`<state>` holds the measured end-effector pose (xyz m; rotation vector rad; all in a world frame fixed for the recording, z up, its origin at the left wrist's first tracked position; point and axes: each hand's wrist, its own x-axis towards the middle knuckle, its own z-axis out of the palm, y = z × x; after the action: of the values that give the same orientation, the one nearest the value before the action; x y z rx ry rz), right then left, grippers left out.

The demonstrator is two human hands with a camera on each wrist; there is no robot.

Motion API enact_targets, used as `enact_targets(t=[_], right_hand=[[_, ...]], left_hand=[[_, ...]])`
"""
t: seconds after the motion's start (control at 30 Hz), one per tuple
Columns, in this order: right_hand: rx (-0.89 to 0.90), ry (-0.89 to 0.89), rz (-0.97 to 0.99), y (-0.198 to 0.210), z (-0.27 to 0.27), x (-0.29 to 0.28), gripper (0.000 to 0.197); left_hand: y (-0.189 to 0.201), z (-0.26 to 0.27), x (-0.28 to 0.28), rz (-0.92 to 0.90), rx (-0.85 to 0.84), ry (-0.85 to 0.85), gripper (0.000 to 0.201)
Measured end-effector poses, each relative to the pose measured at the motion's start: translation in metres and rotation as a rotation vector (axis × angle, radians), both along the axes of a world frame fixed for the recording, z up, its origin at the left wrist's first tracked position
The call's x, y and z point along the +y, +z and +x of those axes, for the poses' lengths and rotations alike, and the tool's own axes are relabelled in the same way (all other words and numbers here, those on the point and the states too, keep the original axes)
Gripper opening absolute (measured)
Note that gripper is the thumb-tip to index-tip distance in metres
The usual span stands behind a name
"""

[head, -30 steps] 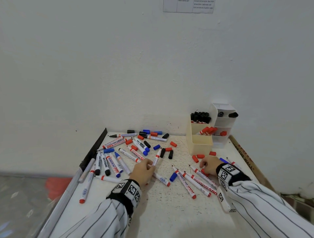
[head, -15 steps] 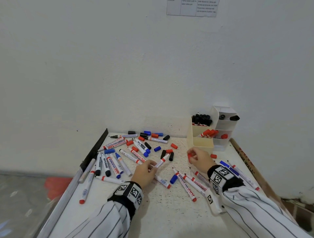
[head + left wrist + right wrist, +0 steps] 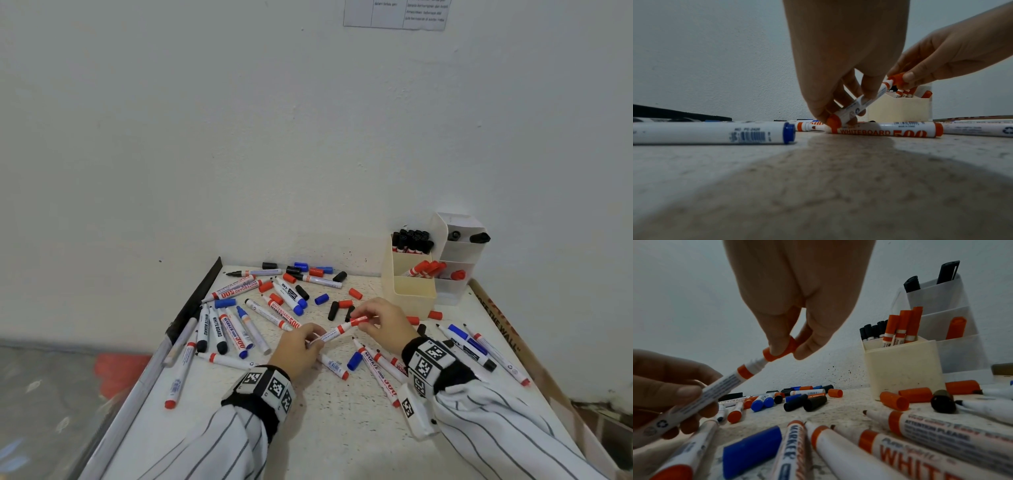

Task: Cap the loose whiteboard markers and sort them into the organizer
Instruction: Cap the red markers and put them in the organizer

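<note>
My left hand (image 3: 310, 339) grips the barrel of a red whiteboard marker (image 3: 334, 333) just above the table, tip end raised toward the right. My right hand (image 3: 368, 323) pinches a red cap (image 3: 359, 320) that sits over the marker's tip; in the right wrist view the red cap (image 3: 782, 349) covers only the tip end of the marker (image 3: 715, 389), between thumb and forefinger. The cream organizer (image 3: 412, 291) stands at the back right, with black-capped markers in its rear slot and red ones (image 3: 424, 269) in the middle slot.
Many loose markers and red, blue and black caps lie scattered over the white speckled table (image 3: 342, 428). A white tiered holder (image 3: 457, 260) stands beside the organizer. A black bar (image 3: 195, 301) runs along the table's left edge; the wall is just behind.
My right hand came left from the caps near the organizer with a red cap and met the marker. My left hand lifted that marker off the table; the cap now sits on its tip.
</note>
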<state>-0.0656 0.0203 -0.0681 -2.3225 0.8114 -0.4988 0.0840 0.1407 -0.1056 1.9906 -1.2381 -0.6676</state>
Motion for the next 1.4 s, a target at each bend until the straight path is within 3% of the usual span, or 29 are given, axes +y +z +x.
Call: enact_targets(t=[0.13,0.23,0.37,0.6,0.87,1.0,1.1,1.2,1.3,1.4], right_hand=[[-0.005,-0.017,0.044,-0.004,0.002,0.001,0.019],[-0.02,-0.097,0.126,-0.004,0.005,0.002,0.007],[0.038,-0.169,0.11,0.0,0.01,0.006,0.043],[0.006,-0.217,0.123,0.007,0.02,0.013,0.044],[-0.117,-0.083,0.158,0.007,0.024,0.015,0.037],[-0.132,0.01,0.124,0.01,0.023,0.01,0.033],[-0.076,0.057,0.103,0.014,0.021,0.001,0.03],[-0.019,0.06,0.077,0.025,0.014,-0.008,0.021],[-0.135,-0.044,0.076,0.045,0.003,-0.026,0.011],[-0.333,-0.275,-0.047,0.065,-0.009,-0.054,0.015]], left_hand=[[0.0,-0.002,0.0,-0.014,-0.012,-0.031,0.027],[0.002,-0.003,0.001,-0.066,-0.005,-0.047,0.026],[0.002,-0.004,0.001,-0.108,-0.034,-0.067,0.024],[0.004,-0.007,0.003,-0.176,0.068,-0.056,0.026],[0.011,-0.008,0.008,-0.079,0.651,-0.082,0.027],[0.012,-0.008,0.006,-0.077,0.754,-0.066,0.03],[0.009,-0.008,0.002,-0.11,0.723,-0.031,0.028],[0.004,-0.008,-0.002,-0.119,0.512,0.014,0.033],[-0.006,0.0,-0.003,-0.072,0.182,0.08,0.025],[-0.015,0.008,-0.002,0.083,-0.019,0.096,0.027]])
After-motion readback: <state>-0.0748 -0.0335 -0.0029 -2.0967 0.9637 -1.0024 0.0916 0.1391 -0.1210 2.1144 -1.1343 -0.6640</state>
